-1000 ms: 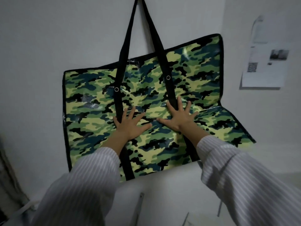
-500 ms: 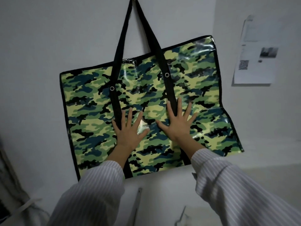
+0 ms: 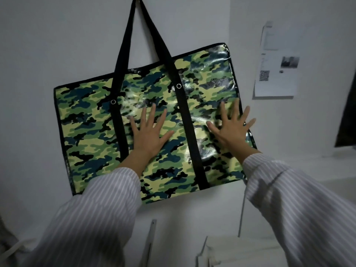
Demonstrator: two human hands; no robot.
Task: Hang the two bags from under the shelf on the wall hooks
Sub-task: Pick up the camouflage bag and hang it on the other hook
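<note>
Hanging by black straps (image 3: 123, 45), the camouflage bag (image 3: 92, 120) has the left hand (image 3: 149, 134) and right hand (image 3: 230, 130) pressed flat on it, fingers spread, gripping nothing, a paper notice (image 3: 277, 74) posted just right.

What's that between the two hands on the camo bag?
In the head view, a black strap of the camouflage bag runs down between the left hand and the right hand, both spread open on it.

Dim, greyish room light; the camouflage bag (image 3: 92, 120) throws pale glare off its glossy upper right corner and middle; the right hand (image 3: 231, 130) is smeared with blur; the sleeves (image 3: 92, 218) look soft; corners darken, edges bow.
</note>
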